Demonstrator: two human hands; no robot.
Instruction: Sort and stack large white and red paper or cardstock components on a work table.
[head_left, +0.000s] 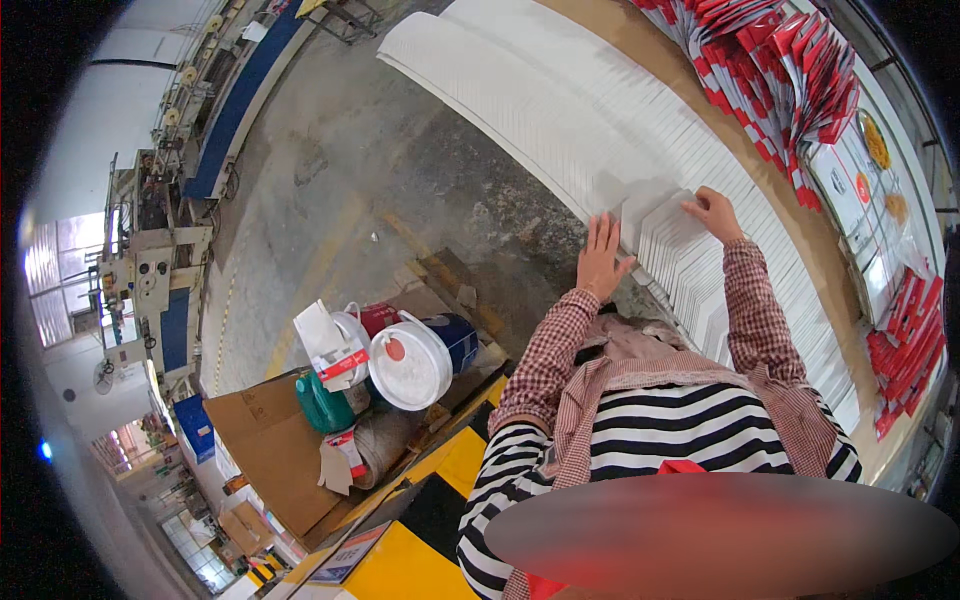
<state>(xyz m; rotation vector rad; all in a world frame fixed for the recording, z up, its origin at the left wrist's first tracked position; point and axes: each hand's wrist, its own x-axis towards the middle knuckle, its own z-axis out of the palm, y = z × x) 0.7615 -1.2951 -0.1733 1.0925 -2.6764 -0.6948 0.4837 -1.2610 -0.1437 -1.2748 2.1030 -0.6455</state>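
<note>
A long row of overlapping white paper sheets (560,110) runs along the table, fanned so that their edges show like steps. My left hand (602,258) lies with its fingers stretched out against the near edge of the row. Across from it, my right hand (713,213) rests at the top edge of a grey-white fanned stack (672,238), its fingers curled. Whether the right fingers pinch a sheet is too small to make out. Between the two hands, the sheets of this stack spread toward my body.
Red and white folded packets (770,75) are heaped along the table's far side, with more red packets (905,345) at right. On the left stand a white bucket (410,362), a green jug (324,403) and a cardboard sheet (262,450). Machinery (150,285) lines the far left.
</note>
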